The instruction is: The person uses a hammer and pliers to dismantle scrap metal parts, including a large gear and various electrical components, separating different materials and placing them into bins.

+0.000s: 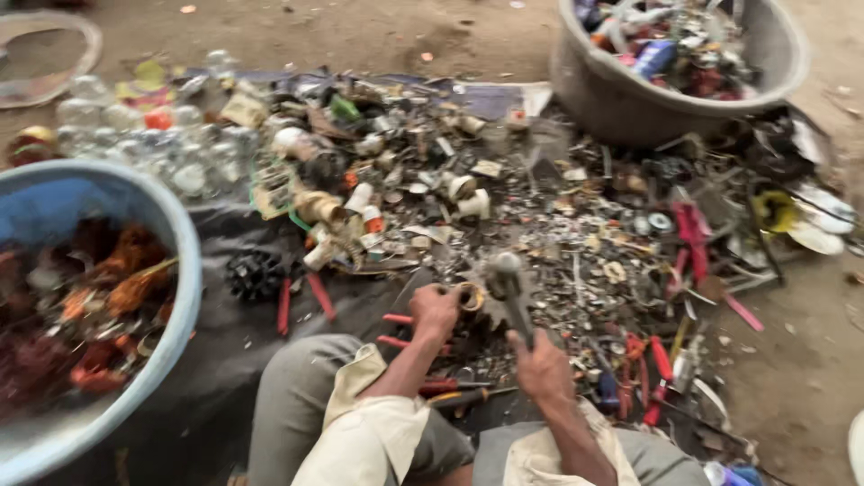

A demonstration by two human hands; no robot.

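Hammer (509, 286), dull grey steel, raised over round brass-coloured ring (469, 296) amid scrap.

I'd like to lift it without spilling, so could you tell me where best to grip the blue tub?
Probably by the thick rolled rim of the blue tub, both hands on opposite sides from above: it is wide, round, full of scrap, with no handles showing.

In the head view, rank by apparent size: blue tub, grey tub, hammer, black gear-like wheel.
1. Blue tub, though nearer the camera and cropped.
2. Grey tub, also cropped.
3. Hammer in the right hand.
4. Black gear-like wheel.
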